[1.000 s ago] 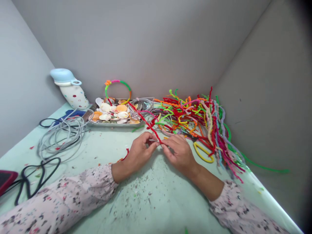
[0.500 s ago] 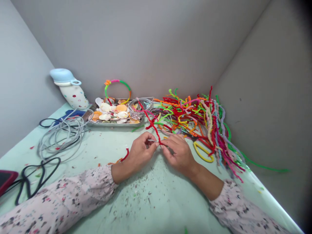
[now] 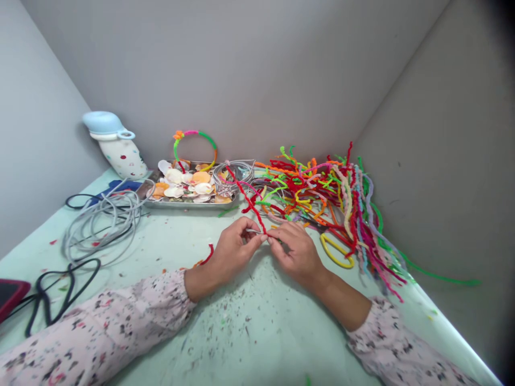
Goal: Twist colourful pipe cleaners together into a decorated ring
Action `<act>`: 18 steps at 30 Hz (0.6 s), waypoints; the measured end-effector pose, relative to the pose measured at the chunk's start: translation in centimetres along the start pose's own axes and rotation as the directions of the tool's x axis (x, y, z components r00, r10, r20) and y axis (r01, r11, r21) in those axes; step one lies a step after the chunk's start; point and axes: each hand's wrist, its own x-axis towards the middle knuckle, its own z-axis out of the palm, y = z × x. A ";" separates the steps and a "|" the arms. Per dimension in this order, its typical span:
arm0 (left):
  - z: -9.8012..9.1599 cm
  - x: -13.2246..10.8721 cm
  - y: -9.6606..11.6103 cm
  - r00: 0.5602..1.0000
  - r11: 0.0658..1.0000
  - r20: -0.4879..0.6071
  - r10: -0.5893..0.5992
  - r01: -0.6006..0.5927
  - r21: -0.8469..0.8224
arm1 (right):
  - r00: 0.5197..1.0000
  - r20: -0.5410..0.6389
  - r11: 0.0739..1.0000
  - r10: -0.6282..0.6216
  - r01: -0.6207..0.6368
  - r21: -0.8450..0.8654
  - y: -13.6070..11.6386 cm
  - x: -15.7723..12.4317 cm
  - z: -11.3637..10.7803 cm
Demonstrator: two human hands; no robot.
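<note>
Above the middle of the table, my left hand [image 3: 237, 244] pinches a thin grey wire [image 3: 254, 231] between thumb and fingers. My right hand [image 3: 295, 251] meets it from the right, its fingertips closed on a red pipe cleaner [image 3: 250, 202] where that crosses the wire. The free length of the red pipe cleaner rises up and to the left, towards a coil of grey wire [image 3: 235, 174]. The fingertips of both hands nearly touch and hide part of the joint.
Behind my hands lies a metal tray [image 3: 189, 205] of shells, with a colourful ring [image 3: 209, 140] standing in it. Many pipe cleaners [image 3: 317, 187] and yellow-handled scissors [image 3: 336, 252] lie at right. At left are a bottle [image 3: 123, 156], grey cable [image 3: 100, 230] and black cord [image 3: 68, 279].
Both hands stay nearly in place, with only a slight shift at the fingertips. The red pipe cleaner is still at the wire.
</note>
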 end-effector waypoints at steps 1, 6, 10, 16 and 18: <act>0.0 0.0 0.0 1.000 1.000 -0.001 -0.002 0.002 0.000 | 1.000 -0.003 1.000 0.003 -0.003 0.013 0.0 0.0 0.0; -0.1 0.0 0.4 1.000 1.000 -0.026 -0.007 0.007 -0.004 | 0.999 0.010 0.999 0.031 -0.031 0.030 0.0 -0.1 0.1; -0.2 0.1 0.5 0.999 0.999 -0.020 -0.045 0.045 -0.013 | 0.997 0.071 0.999 0.029 -0.028 -0.016 -0.1 0.0 0.0; -0.3 0.1 -0.3 0.999 0.999 -0.026 -0.032 0.031 -0.043 | 0.995 0.096 0.998 -0.032 0.038 -0.055 -0.1 0.0 0.1; -0.3 0.1 -0.5 0.999 0.998 -0.019 -0.034 0.033 -0.050 | 0.994 0.098 0.996 -0.050 0.056 -0.064 0.0 -0.1 0.1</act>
